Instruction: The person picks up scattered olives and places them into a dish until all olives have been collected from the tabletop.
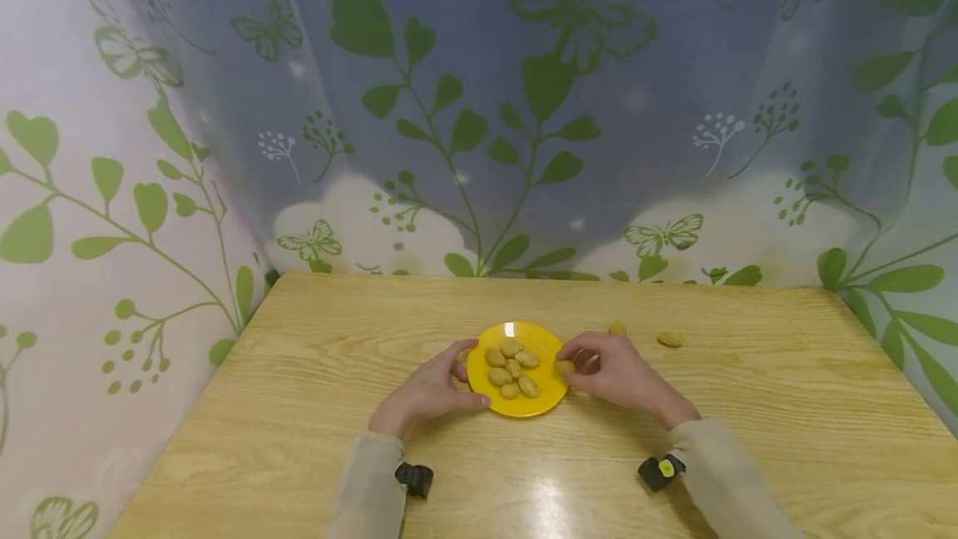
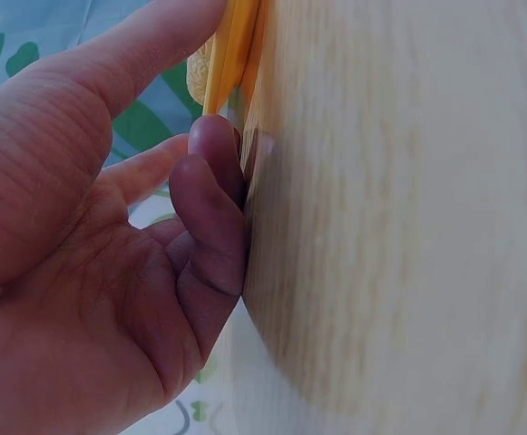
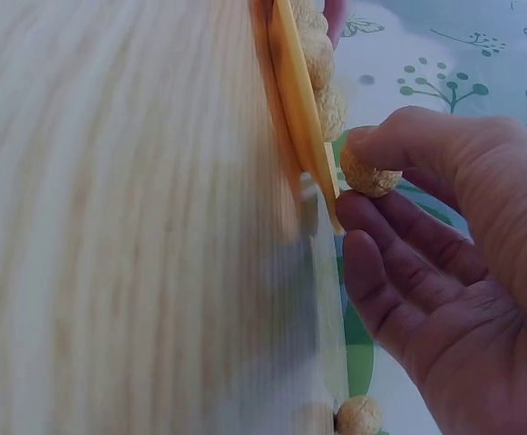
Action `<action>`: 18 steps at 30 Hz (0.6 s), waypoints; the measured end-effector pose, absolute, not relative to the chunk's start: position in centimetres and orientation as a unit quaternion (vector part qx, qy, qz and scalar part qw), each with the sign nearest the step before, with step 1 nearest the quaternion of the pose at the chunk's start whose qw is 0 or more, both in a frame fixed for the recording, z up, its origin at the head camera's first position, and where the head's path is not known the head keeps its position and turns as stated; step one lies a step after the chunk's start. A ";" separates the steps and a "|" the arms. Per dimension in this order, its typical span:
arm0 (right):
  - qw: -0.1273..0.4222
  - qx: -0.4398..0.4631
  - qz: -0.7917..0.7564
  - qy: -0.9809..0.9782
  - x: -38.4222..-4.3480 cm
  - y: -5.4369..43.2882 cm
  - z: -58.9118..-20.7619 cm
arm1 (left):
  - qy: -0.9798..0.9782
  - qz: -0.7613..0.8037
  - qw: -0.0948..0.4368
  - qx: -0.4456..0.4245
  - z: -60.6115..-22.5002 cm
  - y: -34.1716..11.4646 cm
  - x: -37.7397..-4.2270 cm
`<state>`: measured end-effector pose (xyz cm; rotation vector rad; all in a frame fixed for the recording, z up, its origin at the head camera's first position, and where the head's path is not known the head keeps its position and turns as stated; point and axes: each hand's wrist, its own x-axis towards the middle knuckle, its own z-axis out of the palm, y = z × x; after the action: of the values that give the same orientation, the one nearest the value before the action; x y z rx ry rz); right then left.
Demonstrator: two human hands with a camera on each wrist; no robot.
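Note:
A yellow plate carries several tan walnuts in the shell. At its left side, my left hand holds the rim, thumb over the near edge and fingers around the left. The left wrist view shows curled fingers low against the table, beside the plate's edge. My right hand pinches one walnut between thumb and fingertips, right at the plate's right rim. Beyond that hand, another walnut lies on the table, partly hidden by it.
Farther right on the wooden table rests one more loose walnut. A curtain printed with leaves and butterflies hangs along the table's far edge and sides. Both wrists wear small black devices.

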<state>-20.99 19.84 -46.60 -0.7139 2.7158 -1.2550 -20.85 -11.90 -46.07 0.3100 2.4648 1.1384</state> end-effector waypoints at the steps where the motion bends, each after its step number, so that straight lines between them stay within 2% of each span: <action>1: 0.033 -0.231 -0.407 0.883 -21.0 19.7 -46.6 | 0.883 0.408 0.203 0.111 -46.0 -11.9 -20.8; 18: 0.041 -0.247 -0.413 0.875 -21.3 17.7 -46.6 | 0.884 0.405 0.204 0.116 -46.2 -12.1 -21.0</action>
<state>-21.27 17.71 -46.55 -0.7566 2.6812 -1.2662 -20.96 -12.08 -46.18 0.3225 2.4649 1.1312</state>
